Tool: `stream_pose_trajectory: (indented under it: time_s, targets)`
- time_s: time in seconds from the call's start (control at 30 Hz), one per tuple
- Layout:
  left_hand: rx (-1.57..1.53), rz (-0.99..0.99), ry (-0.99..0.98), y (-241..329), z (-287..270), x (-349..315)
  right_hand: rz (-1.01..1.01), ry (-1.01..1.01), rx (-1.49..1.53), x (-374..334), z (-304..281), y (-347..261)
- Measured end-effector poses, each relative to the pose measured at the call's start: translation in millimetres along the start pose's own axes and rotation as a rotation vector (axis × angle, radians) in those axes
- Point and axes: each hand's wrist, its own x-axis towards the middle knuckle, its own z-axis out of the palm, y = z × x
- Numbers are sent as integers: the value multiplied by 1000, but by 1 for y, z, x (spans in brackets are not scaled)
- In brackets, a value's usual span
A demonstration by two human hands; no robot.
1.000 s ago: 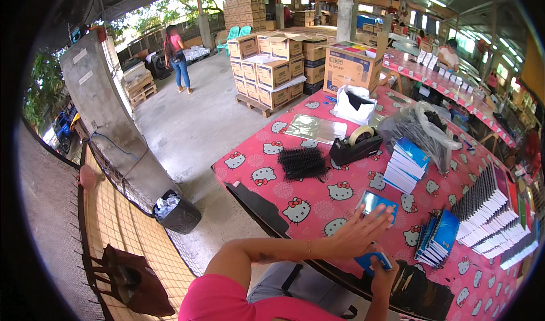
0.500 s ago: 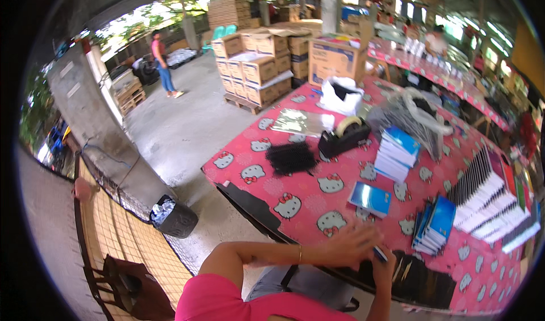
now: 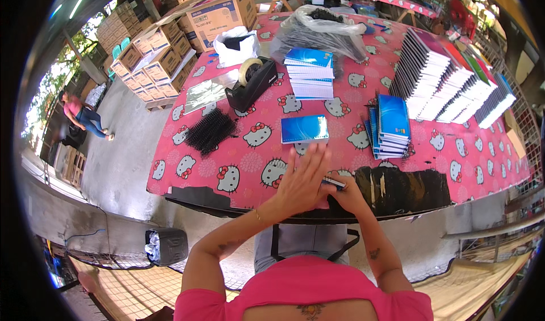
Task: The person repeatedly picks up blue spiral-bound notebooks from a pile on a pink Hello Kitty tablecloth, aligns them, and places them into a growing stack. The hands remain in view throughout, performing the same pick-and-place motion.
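Note:
My left hand (image 3: 307,173) lies flat with its fingers stretched forward near the table's front edge, its palm side against or just over a small notebook (image 3: 334,183). Only a narrow dark and white edge of that notebook shows; the rest is hidden behind my hands. My right hand (image 3: 350,195) is closed round its right end. Just beyond my left fingertips, a blue-covered pad (image 3: 305,129) rests on the table. To the right stands a pile of blue spiral notebooks (image 3: 393,125). A loose coil (image 3: 274,169) lies left of my left hand.
Black binding coils (image 3: 210,130) lie at left, by a tape dispenser (image 3: 251,83) and clear plastic sleeves (image 3: 205,95). Behind are stacked blue pads (image 3: 309,74) and a plastic bag of coils (image 3: 323,34). Tall notebook stacks (image 3: 423,76) stand at right. A person (image 3: 85,115) is far left.
The view has swung right and down, so the table sits more centrally. My hands stay together at the table's front edge, the right still gripping the notebook; my left hand is less blurred.

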Motion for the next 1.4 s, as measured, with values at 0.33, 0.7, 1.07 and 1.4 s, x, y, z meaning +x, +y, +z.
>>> stream_pose_trajectory:
  time_s: [0.33, 0.7, 1.07, 1.4]
  targets:
    - [13, 36, 76, 1, 9, 12, 100, -55, 50, -1, 4, 7]
    - [-277, 94, 228, -6, -5, 13, -325, 74, -334, 0, -1, -9]
    - [-345, 16, 241, 4, -5, 17, 13, 58, -87, -22, -41, -51]
    - [-407, -3, 220, 8, -9, 20, 113, 35, -130, -21, -44, -49]
